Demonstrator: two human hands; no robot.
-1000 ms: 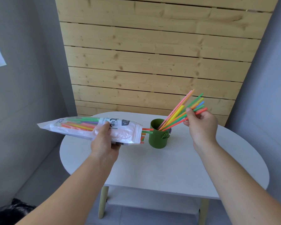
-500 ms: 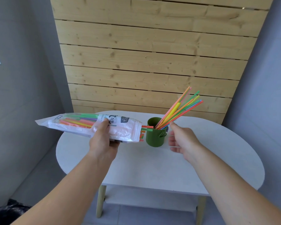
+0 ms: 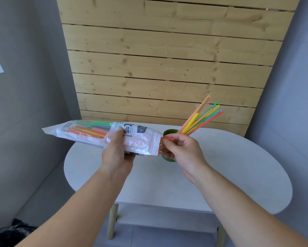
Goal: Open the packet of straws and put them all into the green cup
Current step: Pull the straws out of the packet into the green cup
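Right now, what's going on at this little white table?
A person is moving straws from a packet into a green cup. The left hand holds the straw packet level above the table. The right hand pinches straw ends at its open mouth. A bunch of straws already leans in the cup.

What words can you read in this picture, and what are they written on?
"Drink": on the white label of the straw packet, just by the thumb of the left hand.
"Straw": on the same label, running sideways; anything after it is hidden.
Large dark characters beside "Drink": they can't be read.
Small dark patch with pale print, and tiny print near the sealed end: too blurred to read.
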